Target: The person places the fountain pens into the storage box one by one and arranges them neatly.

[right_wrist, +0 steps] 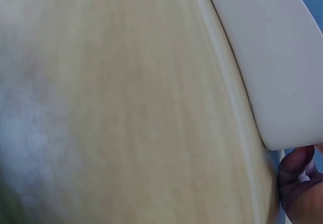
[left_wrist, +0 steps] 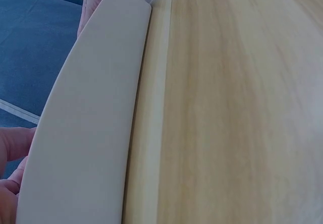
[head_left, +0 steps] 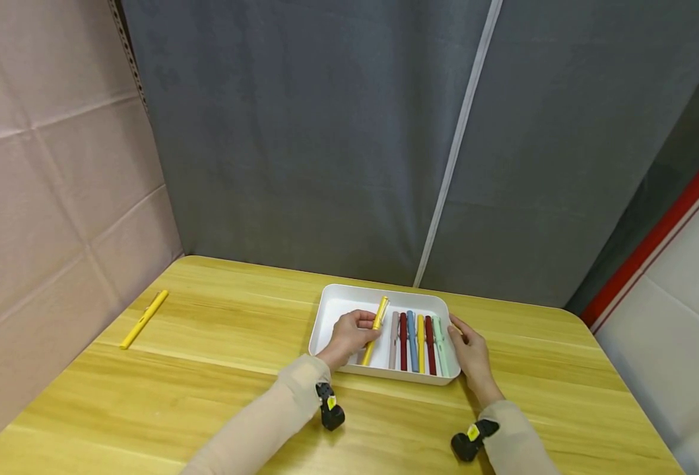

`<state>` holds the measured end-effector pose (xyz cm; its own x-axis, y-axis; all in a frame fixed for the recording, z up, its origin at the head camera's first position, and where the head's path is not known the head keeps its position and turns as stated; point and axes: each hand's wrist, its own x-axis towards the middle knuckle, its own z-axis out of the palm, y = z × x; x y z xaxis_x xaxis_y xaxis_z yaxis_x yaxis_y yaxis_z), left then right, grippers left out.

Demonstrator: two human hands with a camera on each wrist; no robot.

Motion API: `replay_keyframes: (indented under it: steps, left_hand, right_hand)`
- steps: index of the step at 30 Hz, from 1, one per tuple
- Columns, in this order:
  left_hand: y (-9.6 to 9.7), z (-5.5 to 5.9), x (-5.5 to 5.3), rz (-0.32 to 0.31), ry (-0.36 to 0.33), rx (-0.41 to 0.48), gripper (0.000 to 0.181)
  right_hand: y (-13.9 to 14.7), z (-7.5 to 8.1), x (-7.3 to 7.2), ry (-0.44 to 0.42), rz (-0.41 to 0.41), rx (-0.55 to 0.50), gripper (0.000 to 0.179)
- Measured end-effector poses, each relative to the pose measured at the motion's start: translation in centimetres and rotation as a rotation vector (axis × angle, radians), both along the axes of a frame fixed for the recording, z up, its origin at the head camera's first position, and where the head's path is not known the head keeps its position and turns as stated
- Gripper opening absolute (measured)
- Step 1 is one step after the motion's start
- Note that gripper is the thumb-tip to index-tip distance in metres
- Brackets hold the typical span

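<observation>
A white tray (head_left: 349,291) lies on the table with its long side toward me. Inside its left half, my left hand (head_left: 352,335) pinches a yellow pen (head_left: 381,310) with a clip, held slanted with its upper end leaning away. My right hand (head_left: 470,353) holds the tray's right edge between thumb and fingers. Side by side in the tray lie a greyish-pink pen (head_left: 393,340), dark red pens (head_left: 403,342), a blue pen (head_left: 412,342), another yellow pen (head_left: 421,343) and a mint green pen (head_left: 440,346). In the left wrist view the tray wall hides the pens.
Far to the left on the wooden table (head_left: 218,310) lies a single yellow pen (head_left: 144,320). A dark grey curtain (head_left: 301,145) hangs behind the table. Pale panels stand at the left and right sides.
</observation>
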<state>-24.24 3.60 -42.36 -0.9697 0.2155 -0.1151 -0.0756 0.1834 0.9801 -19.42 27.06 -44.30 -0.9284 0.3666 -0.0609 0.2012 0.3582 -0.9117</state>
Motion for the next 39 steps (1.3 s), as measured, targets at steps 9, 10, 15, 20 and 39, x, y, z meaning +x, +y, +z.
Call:
replay_keyframes:
  steps: [9,10,15,20,39]
  left_hand:
    - [0.29,-0.07,0.01,-0.012,-0.011,0.010,0.029]
    - [0.34,-0.14,0.00,-0.013,-0.014,0.010,0.029]
    - [0.57,-0.32,0.02,-0.009,-0.015,-0.003,0.030]
    - [0.68,-0.28,-0.01,-0.004,-0.014,-0.017,0.029]
    - [0.84,-0.15,-0.22,0.002,-0.002,-0.090,0.029]
  right_hand:
    - [0.12,-0.16,-0.09,-0.008,0.003,0.002,0.045]
    - [0.11,-0.16,-0.08,-0.008,0.002,0.002,0.045]
    - [0.12,-0.26,-0.04,-0.015,0.004,-0.001,0.045]
    - [0.06,-0.20,-0.06,-0.014,0.003,-0.002,0.045]
    - [-0.13,-0.08,-0.05,-0.002,-0.009,0.007,0.046]
